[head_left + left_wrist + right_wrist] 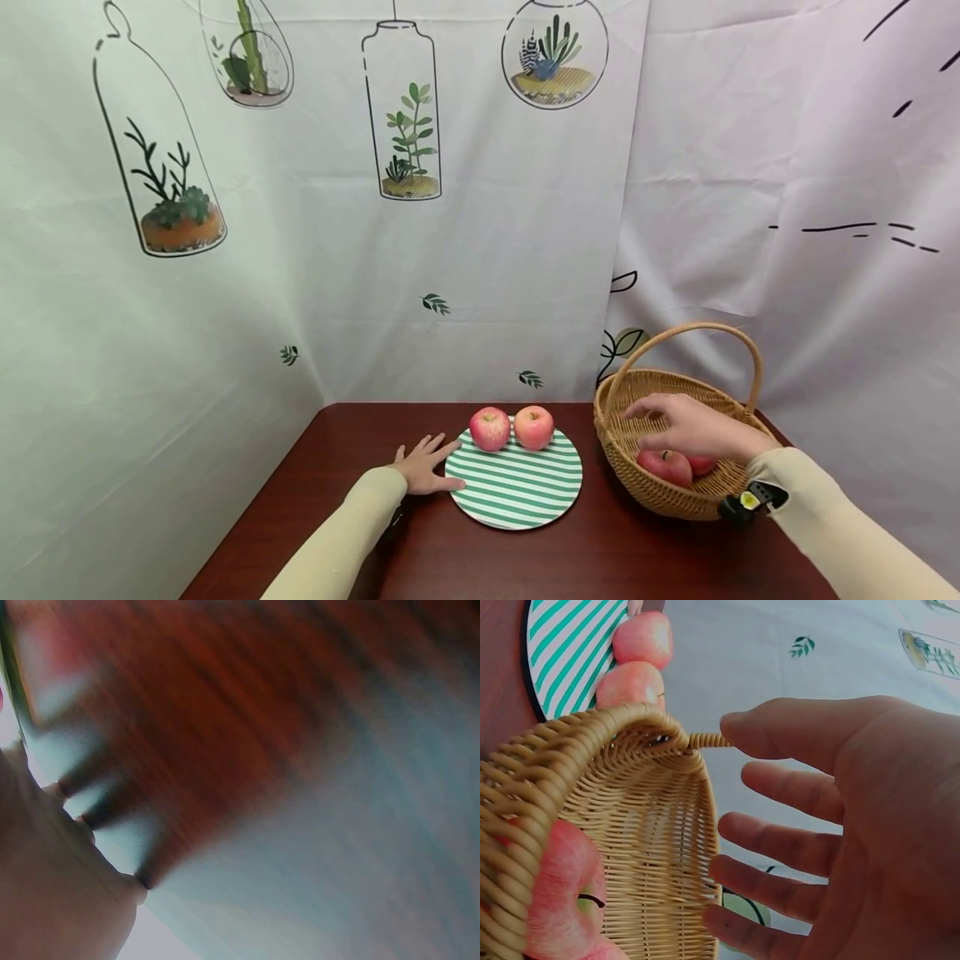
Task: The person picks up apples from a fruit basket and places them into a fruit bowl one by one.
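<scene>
The right hand (693, 427) hovers over the round woven wicker basket (637, 483), fingers spread and loosely bent, its grip open and closed round nothing. In the right wrist view the fingers (780, 847) hang clear above the basket's inner wall (660, 862), touching neither the weave nor the fruit. Just beneath the palm lie two red apples in the basket; the nearer red apple (664, 466) sits stem-side up, its short axis roughly upright, and a second red apple (702, 463) is half hidden behind it under the hand. The basket's arched handle (686, 331) rises over the hand and spans from side to side.

The left hand (424, 465) lies flat on the dark red-brown wooden counter (615, 550), fingers straight and fanned, its grip open too, the fingertips touching the left rim of the round green-and-white striped plate (517, 492). The left wrist view is too blurred to add more. The plate's stripes run across it from left to right. On its far edge rest two pink-red apples (490, 428) side by side, touching. The basket stands just beside the plate, to its right. A white curtain printed with plants in glass jars (405, 117) hangs behind the counter.
</scene>
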